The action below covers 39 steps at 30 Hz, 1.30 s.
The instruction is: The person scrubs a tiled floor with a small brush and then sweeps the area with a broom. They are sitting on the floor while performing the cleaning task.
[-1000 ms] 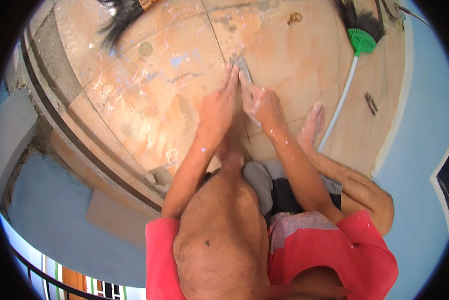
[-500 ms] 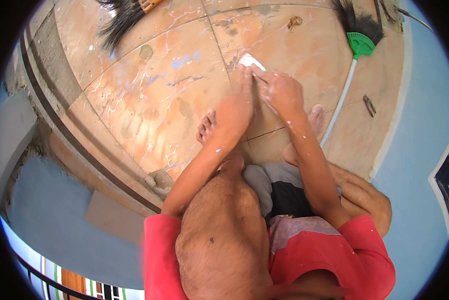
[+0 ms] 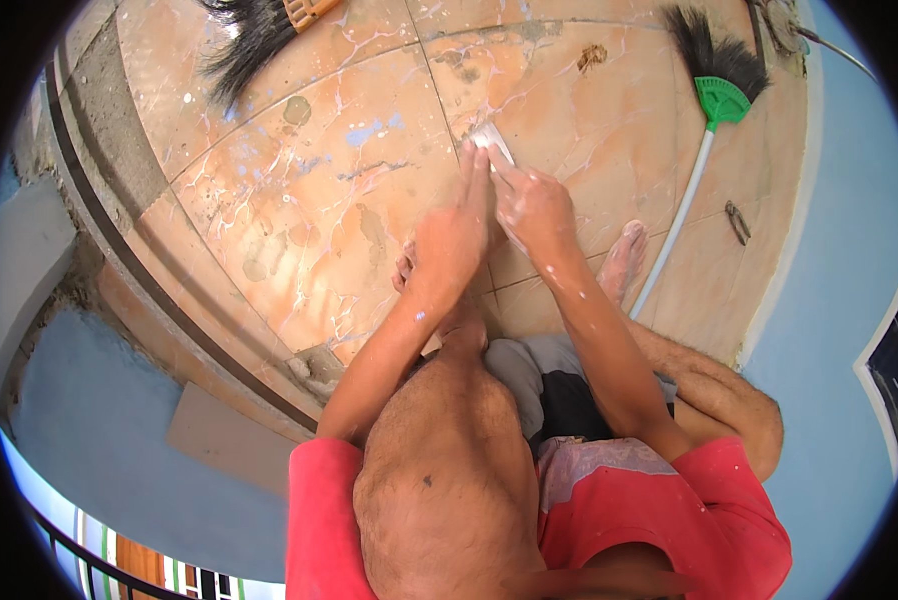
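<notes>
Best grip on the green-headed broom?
Probably mid-handle, from above, fingers closing across it: it's a slim, pale pole, uncovered there. Come from the side of the blue wall; on the other side, the person's right foot crowds its lower end.

Two hands, one blade, two brooms, one plier-like tool

Flat whitish blade over tiled floor
</notes>
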Each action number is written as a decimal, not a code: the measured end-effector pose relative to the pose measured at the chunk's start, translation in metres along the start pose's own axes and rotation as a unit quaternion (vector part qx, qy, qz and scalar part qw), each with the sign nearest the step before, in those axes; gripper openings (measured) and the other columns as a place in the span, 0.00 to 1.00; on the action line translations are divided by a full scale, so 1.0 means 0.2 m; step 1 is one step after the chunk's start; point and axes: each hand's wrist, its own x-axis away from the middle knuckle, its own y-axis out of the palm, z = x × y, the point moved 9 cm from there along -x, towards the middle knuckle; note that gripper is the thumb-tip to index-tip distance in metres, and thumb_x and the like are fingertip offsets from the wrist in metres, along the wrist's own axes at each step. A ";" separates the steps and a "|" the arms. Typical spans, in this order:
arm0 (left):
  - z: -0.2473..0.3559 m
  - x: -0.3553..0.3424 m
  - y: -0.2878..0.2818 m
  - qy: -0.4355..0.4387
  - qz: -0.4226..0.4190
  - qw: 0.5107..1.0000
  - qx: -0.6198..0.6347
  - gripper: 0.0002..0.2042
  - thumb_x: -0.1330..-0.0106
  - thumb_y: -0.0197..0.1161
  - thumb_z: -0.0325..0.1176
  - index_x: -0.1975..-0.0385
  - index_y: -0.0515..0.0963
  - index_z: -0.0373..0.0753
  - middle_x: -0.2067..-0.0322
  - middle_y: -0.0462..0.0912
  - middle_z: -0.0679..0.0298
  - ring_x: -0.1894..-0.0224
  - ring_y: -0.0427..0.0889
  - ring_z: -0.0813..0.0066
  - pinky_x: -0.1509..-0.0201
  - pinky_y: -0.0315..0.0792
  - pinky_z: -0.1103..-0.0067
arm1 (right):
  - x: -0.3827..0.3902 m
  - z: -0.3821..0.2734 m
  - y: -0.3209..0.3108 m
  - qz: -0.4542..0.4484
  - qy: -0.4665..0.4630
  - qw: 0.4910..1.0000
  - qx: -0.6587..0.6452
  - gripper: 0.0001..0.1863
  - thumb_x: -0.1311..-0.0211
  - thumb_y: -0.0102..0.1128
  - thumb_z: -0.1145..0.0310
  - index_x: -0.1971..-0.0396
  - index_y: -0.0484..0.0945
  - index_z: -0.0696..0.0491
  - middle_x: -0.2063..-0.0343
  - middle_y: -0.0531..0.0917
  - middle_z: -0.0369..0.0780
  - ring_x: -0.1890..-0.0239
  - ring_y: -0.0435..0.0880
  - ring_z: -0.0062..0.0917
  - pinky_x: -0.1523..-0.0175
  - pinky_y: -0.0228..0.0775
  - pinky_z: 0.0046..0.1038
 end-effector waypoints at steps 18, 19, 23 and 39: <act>-0.08 -0.10 -0.14 0.067 0.059 0.994 -0.066 0.33 0.29 0.53 0.29 0.22 0.61 0.44 0.21 0.62 0.59 0.68 0.90 0.49 0.66 0.84 0.61 | -0.13 -0.15 -0.01 -0.048 0.083 0.995 -0.011 0.22 0.30 0.56 0.65 0.39 0.80 0.56 0.68 0.87 0.57 0.63 0.87 0.57 0.55 0.81 0.52; -0.12 -0.17 -0.12 0.051 0.036 0.996 -0.057 0.34 0.30 0.53 0.29 0.21 0.61 0.44 0.22 0.62 0.59 0.64 0.90 0.47 0.63 0.84 0.60 | -0.20 -0.15 -0.04 -0.023 0.075 0.997 -0.021 0.21 0.30 0.56 0.64 0.42 0.80 0.56 0.68 0.87 0.57 0.63 0.88 0.57 0.55 0.82 0.53; -0.02 -0.43 -0.26 0.074 -0.008 0.996 -0.045 0.35 0.31 0.54 0.30 0.21 0.60 0.46 0.23 0.65 0.61 0.54 0.89 0.45 0.53 0.84 0.58 | -0.36 -0.07 -0.15 0.003 0.090 0.995 -0.047 0.19 0.29 0.56 0.62 0.45 0.79 0.56 0.66 0.87 0.58 0.60 0.88 0.58 0.52 0.81 0.55; 0.17 -0.57 -0.13 0.158 -0.005 0.982 -0.099 0.33 0.30 0.54 0.30 0.22 0.62 0.41 0.22 0.63 0.59 0.58 0.90 0.48 0.59 0.85 0.60 | -0.37 0.11 -0.34 0.017 0.136 0.990 -0.027 0.16 0.31 0.58 0.61 0.51 0.80 0.56 0.63 0.88 0.58 0.56 0.88 0.56 0.50 0.81 0.52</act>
